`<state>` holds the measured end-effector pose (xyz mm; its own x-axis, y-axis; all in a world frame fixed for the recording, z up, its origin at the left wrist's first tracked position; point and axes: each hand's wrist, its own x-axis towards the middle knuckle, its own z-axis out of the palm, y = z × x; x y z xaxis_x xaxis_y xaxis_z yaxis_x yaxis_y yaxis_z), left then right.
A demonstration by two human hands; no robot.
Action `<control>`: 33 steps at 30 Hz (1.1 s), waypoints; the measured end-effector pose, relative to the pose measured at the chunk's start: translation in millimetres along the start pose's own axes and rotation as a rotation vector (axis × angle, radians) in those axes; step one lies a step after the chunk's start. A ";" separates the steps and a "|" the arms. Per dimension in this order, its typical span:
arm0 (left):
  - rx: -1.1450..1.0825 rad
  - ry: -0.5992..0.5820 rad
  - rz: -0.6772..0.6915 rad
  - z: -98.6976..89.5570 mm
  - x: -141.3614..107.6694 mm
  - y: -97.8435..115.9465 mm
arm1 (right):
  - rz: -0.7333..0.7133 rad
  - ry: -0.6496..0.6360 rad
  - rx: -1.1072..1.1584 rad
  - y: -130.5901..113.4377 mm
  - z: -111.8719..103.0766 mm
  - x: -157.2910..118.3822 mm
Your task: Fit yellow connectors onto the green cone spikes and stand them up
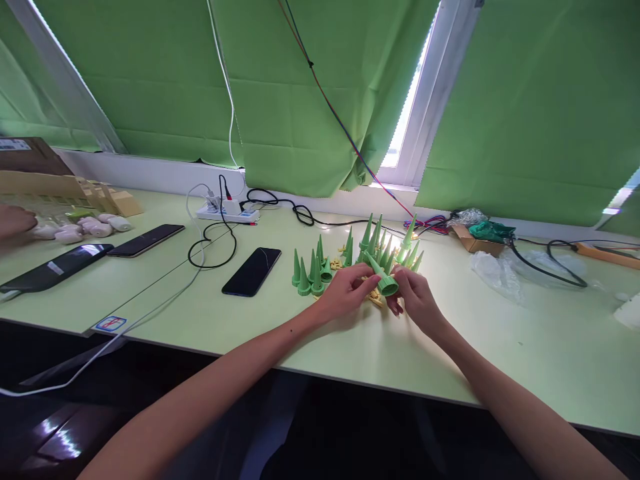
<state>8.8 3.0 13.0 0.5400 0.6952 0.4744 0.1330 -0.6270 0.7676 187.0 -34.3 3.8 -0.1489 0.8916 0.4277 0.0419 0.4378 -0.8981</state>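
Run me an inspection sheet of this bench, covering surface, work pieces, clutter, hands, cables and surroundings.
Surface: pale table, seam and sticker on the left; spills, nothing seen.
Work pieces: upright green cones, yellow bits among them.
Clutter: black phone left of the cones; small box and clear plastic on the right.
Hands: left hand and right hand both grip one tilted cone.
Cables: power strip at the back; white cable hangs over the front edge.
Surroundings: green curtains; another person's hand, far left.
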 end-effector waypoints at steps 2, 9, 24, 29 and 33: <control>0.018 0.005 0.012 -0.6 0.0 0.4 | -0.002 -0.003 -0.002 0.9 -0.4 0.1; -0.001 0.019 0.059 0.9 0.9 -7.5 | 0.039 -0.008 -0.044 1.5 -1.7 1.6; 0.148 0.022 0.190 1.4 -1.2 -14.2 | 0.057 0.018 -0.258 -1.0 -1.7 2.3; 0.367 0.068 0.354 1.5 -3.2 -21.7 | 0.096 0.021 -0.283 -1.2 -0.6 3.3; 0.444 0.069 0.425 1.4 -4.6 -28.5 | 0.111 0.015 -0.257 -0.5 -0.3 3.9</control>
<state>3.6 17.1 -11.7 0.5685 0.3641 0.7378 0.2594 -0.9303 0.2593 186.7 -31.0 5.9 -0.1146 0.9364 0.3317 0.3067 0.3510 -0.8847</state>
